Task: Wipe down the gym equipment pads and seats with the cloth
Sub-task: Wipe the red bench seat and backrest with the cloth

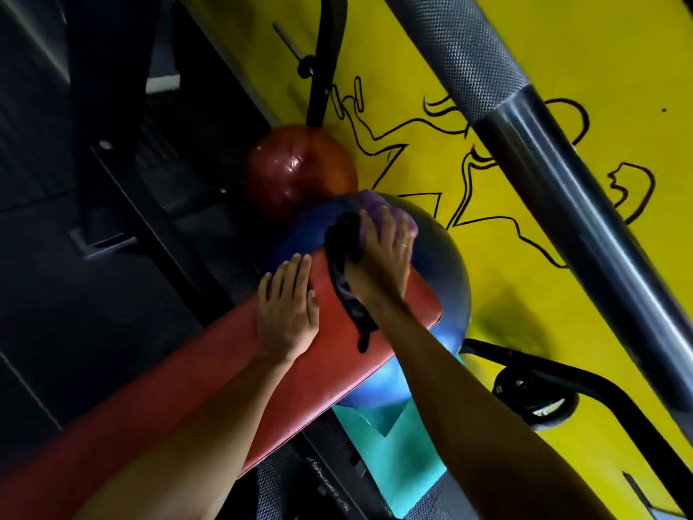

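At the bench pad (210, 365) end | right grip (380, 253) apparently clutching cloth (343, 257) | left grip (287, 305) flat on pad

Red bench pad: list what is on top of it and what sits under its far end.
On top: the left hand lies flat, and the right hand grips a cloth at the end. Under that end: a blue ball, partly hidden by the pad.

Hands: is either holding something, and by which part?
The right hand grips the cloth at its bunched end; left hand lies flat on the red pad, holding nothing.
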